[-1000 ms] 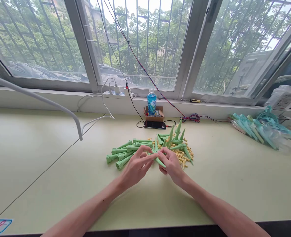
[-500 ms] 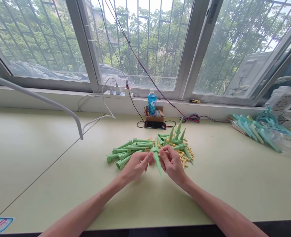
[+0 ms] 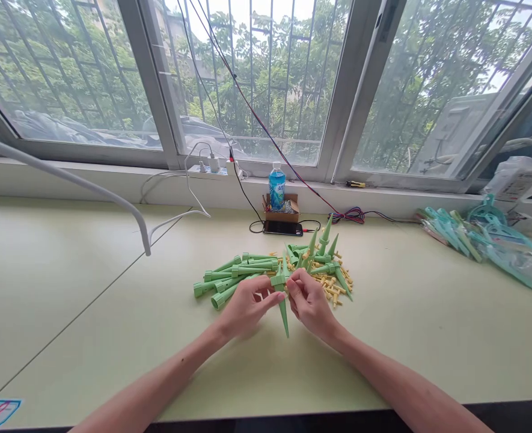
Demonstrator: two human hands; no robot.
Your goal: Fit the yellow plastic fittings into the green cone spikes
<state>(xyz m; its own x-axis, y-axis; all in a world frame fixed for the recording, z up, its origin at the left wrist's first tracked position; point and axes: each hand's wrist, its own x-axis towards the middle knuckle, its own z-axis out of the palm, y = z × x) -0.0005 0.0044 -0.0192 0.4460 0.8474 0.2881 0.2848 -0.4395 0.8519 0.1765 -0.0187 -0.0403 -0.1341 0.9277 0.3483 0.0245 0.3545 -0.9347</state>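
A spike pile (image 3: 229,273) lay on the tabletop (image 3: 89,300). The left hand (image 3: 247,308) and right hand (image 3: 311,305) each pinched the collar end of the held spike (image 3: 284,316), which had swung from slanted to pointing its tip toward the person. Yellow pieces (image 3: 335,287) lay beyond, at right.

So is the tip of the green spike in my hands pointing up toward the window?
No, the green spike points tip-down toward the person, its wide end pinched between the left hand and right hand.
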